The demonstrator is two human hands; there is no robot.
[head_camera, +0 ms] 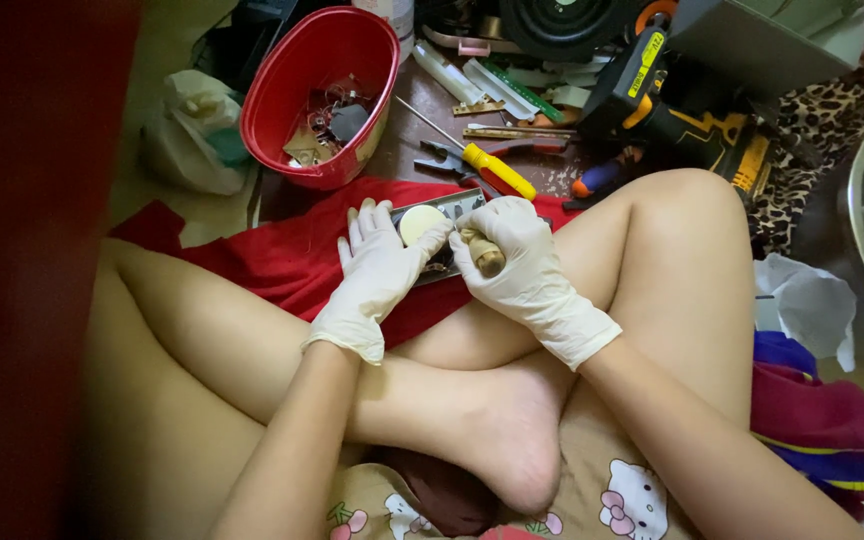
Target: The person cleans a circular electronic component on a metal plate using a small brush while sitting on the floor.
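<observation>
Both of my hands wear white gloves. My left hand (377, 270) rests flat on a dark rectangular device (447, 215) with a pale round part (419, 223), steadying it on a red cloth (282, 260). My right hand (522, 260) is closed around a tool with a rounded wooden handle (487, 258), its tip pressed down at the device. The tool's working end is hidden by my fingers.
A red plastic basin (320, 95) with small parts stands behind. Beside it lie a yellow-handled screwdriver (497, 170), pliers (447, 160), a black and yellow power drill (652, 100) and scattered strips. My crossed bare legs fill the foreground; crumpled cloths (812, 410) lie at right.
</observation>
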